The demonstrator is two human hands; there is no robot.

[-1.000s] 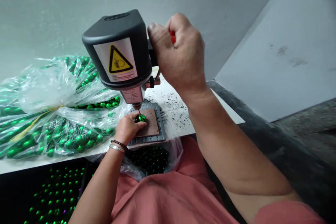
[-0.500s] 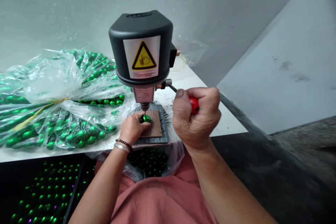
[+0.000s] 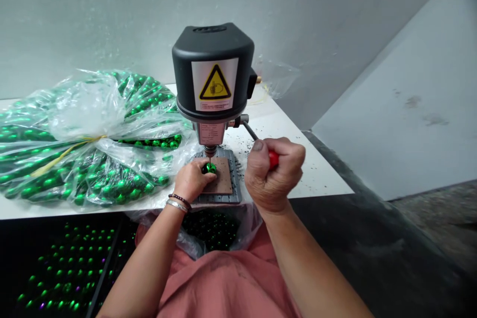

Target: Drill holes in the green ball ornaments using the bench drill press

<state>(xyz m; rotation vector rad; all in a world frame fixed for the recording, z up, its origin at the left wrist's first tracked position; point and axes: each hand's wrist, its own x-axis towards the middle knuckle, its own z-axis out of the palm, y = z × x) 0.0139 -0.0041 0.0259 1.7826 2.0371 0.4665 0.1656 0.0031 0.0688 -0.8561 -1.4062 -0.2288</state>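
A shiny green ball (image 3: 211, 168) is held on the brown board (image 3: 223, 181), directly beneath the drill bit (image 3: 210, 160); its top appears to be met by the tip, though the contact is too small to be certain. The ball is pinched from its left side by the left hand (image 3: 191, 179), the grip closed on it between thumb and fingers. The board is carried by the grey base plate (image 3: 237, 186) of the drill press (image 3: 214, 49), which is stood on the white surface (image 3: 309, 174). By the right hand (image 3: 275, 174), the red knob (image 3: 274, 160) of the feed lever (image 3: 250, 130) is clasped, the grip wrapped around it. Dark shavings are scattered beside the plate. To the left, green balls are bundled in clear plastic (image 3: 82, 159), gathered by a yellow tie (image 3: 67, 151). Below the surface's front edge, an open plastic bag (image 3: 246, 226) is filled with small, dark green pieces.
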